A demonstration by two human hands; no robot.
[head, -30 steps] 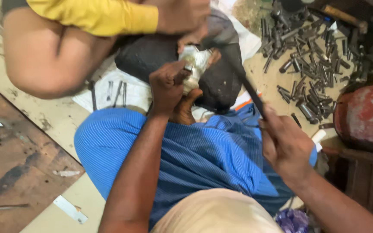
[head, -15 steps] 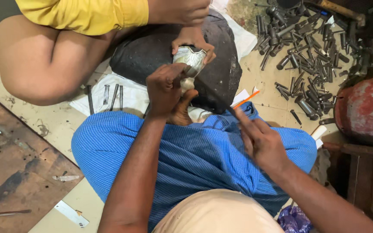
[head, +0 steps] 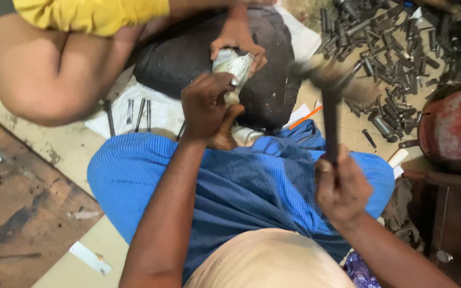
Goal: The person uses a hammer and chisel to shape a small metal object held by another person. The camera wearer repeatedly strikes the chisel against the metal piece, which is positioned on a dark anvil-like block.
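The left hand reaches forward from a long, nearly straight arm, its fingers curled shut around a thin dark metal rod whose tip rests against a pale, crumpled wrapped lump. That lump sits on the near slope of a big rounded dark grey stone, and it is the landmark here. A second person's hand comes down from beyond the lump and grips its far side, fingers over its top edge; that person's bare bent knee and yellow sleeve lie to the left of the lump.

To the right of the lump and nearer the camera, the right hand is raised with the wrist cocked, closed in a fist on the dark handle of a hammer. The handle stands up from the fist, and the blurred head hangs just right of the lump, level with it and apart from it.

Below the lump spreads the blue checked cloth over the person's lap. Left of the lump, 3 or so short dark rods lie on white paper. Far right of the lump, a heap of dark metal cylinders is scattered on the floor, with a red rounded metal tank beside it. An orange pencil-like stick lies between the lump and the heap.
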